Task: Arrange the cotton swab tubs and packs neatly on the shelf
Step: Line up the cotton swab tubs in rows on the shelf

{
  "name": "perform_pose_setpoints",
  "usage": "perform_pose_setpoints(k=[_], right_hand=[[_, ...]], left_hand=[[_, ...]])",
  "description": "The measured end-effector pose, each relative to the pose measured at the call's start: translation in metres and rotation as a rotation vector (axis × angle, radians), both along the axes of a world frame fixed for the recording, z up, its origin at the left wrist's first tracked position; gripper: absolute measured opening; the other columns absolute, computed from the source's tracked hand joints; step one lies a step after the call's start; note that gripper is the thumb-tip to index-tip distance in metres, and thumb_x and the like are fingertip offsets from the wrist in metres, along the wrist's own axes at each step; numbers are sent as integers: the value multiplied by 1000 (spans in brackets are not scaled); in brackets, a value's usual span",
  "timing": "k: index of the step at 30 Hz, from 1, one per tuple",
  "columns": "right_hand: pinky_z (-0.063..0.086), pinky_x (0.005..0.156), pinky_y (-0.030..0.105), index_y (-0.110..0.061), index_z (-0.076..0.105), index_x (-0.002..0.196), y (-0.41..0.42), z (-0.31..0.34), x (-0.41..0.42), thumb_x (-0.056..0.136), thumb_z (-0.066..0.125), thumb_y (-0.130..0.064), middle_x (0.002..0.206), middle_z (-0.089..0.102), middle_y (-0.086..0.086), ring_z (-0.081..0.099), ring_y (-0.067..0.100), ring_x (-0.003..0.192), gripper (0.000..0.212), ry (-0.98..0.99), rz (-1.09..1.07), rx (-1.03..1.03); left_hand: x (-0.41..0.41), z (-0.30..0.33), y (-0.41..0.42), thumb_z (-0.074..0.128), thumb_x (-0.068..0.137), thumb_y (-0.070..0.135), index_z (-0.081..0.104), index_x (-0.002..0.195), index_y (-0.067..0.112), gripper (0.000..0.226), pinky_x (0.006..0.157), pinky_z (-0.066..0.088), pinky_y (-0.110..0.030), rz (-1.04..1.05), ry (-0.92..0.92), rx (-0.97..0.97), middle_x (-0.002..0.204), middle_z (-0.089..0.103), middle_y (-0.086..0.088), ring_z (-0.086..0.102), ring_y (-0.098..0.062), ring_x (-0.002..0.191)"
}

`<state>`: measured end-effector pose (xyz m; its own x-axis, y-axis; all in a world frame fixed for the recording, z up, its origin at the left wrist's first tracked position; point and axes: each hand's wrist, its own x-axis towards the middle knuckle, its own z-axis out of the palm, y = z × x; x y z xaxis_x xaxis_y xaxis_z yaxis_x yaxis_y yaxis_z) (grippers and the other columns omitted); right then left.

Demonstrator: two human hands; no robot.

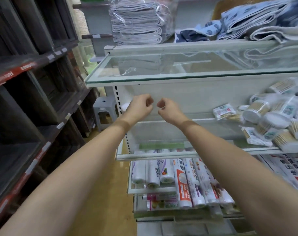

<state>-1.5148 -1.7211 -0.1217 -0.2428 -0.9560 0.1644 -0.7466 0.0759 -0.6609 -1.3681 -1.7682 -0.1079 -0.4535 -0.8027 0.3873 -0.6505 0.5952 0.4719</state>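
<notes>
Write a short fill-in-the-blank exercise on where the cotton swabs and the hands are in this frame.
1. The cotton swab tubs and packs lie heaped at the ____ end of the shelf.
2. The left hand and right hand hold ____.
3. Folded towels sit on the shelf ____ the swabs.

Missing words: right; nothing; above
</notes>
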Motion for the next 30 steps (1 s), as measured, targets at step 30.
perform_pose_setpoints(k=[30], right_hand=[[51,96,36,-16,58,131,217,41,-271,84,79,-24,131,61,9,59,26,113,52,148,-291,205]], left_hand=[[-298,-9,155,86,75,16,55,118,15,53,88,53,-34,-487,-20,447,103,59,0,61,-23,99]])
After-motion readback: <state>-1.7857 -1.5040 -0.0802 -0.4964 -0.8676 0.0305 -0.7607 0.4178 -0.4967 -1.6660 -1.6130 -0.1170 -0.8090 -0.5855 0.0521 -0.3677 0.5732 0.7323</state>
